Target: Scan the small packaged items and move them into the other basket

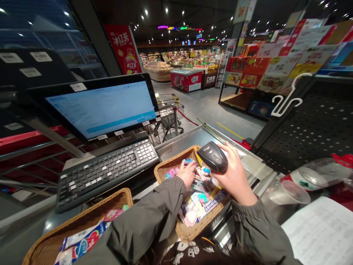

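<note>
My right hand [234, 173] is wrapped round a black handheld barcode scanner [211, 156], held over the right part of a wicker basket [190, 234]. Small packaged goods in bright colours fill that basket, among them a teal-and-white piece [203, 198] and a blue-and-white box [212, 204]. Down inside the basket, my left hand [187, 173] has its fingers bent onto a small blue item [189, 161]; its exact kind cannot be made out. Under my left forearm stands a second wicker basket [79, 217], holding flat blue, white and red packets [82, 243].
A black keyboard [110, 169] and a tilted monitor [102, 106] stand at the left. Clear plastic cups [292, 193] and a white printed sheet [322, 228] lie at the right. A white hook [288, 97] hangs on a black perforated panel [311, 129]. Shopping carts [168, 110] stand beyond the counter.
</note>
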`<state>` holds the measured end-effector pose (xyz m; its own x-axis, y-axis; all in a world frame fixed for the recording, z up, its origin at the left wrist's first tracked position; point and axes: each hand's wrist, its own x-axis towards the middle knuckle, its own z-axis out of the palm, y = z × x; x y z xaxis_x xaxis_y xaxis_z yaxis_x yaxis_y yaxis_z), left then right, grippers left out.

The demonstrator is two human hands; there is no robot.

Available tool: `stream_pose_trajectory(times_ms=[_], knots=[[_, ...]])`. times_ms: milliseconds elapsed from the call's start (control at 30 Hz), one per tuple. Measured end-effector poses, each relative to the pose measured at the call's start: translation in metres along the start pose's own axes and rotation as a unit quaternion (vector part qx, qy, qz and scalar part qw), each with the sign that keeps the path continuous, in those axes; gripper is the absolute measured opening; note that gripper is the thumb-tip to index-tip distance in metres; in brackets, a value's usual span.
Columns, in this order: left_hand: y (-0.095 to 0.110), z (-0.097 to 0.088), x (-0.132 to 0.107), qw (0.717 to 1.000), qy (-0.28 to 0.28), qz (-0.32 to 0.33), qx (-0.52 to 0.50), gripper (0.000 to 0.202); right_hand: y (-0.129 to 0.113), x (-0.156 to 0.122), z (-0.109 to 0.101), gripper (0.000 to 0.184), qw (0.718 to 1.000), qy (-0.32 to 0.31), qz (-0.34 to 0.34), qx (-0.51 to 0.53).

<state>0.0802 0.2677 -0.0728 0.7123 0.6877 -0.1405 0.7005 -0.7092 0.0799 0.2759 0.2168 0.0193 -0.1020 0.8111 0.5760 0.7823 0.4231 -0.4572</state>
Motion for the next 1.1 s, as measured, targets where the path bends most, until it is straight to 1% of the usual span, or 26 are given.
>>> stream_pose_trajectory(times_ms=[67,133,200,300,367,500,633,767,900,1000,1100], knots=[[-0.008,-0.015,-0.016,1.000,0.015,-0.018,-0.010,0.042,-0.004,-0.001,-0.002,0.040,1.000,0.000,-0.008,0.002],[-0.015,-0.031,-0.035,0.998,0.048,-0.037,-0.021,0.041,-0.009,-0.003,-0.004,0.042,1.000,0.001,-0.023,0.006],[-0.021,-0.047,-0.056,0.993,0.099,-0.060,-0.028,0.036,-0.015,-0.005,-0.007,0.042,0.999,0.005,-0.043,0.009],[-0.026,-0.069,-0.088,0.978,0.187,-0.094,-0.020,0.027,-0.024,-0.009,-0.012,0.040,0.998,0.004,-0.066,0.010],[-0.028,-0.082,-0.107,0.967,0.231,-0.110,-0.015,0.026,-0.032,-0.012,-0.014,0.041,0.997,0.005,-0.077,0.012],[-0.028,-0.105,-0.142,0.944,0.293,-0.152,-0.005,0.029,-0.048,-0.016,-0.018,0.048,0.995,0.002,-0.099,0.027],[-0.025,-0.126,-0.173,0.919,0.347,-0.184,0.008,0.029,-0.068,-0.018,-0.019,0.042,0.990,-0.006,-0.134,0.033],[-0.021,-0.138,-0.203,0.898,0.388,-0.203,0.037,0.027,-0.091,-0.019,-0.017,0.035,0.985,-0.017,-0.168,0.038],[-0.019,-0.141,-0.231,0.875,0.417,-0.230,0.087,0.025,-0.116,-0.022,-0.010,0.033,0.980,-0.030,-0.191,0.050],[-0.018,-0.141,-0.249,0.864,0.421,-0.245,0.128,0.025,-0.130,-0.025,-0.002,0.031,0.975,-0.034,-0.209,0.061],[-0.018,-0.141,-0.263,0.859,0.417,-0.257,0.151,0.026,-0.141,-0.027,0.005,0.034,0.972,-0.048,-0.222,0.060]])
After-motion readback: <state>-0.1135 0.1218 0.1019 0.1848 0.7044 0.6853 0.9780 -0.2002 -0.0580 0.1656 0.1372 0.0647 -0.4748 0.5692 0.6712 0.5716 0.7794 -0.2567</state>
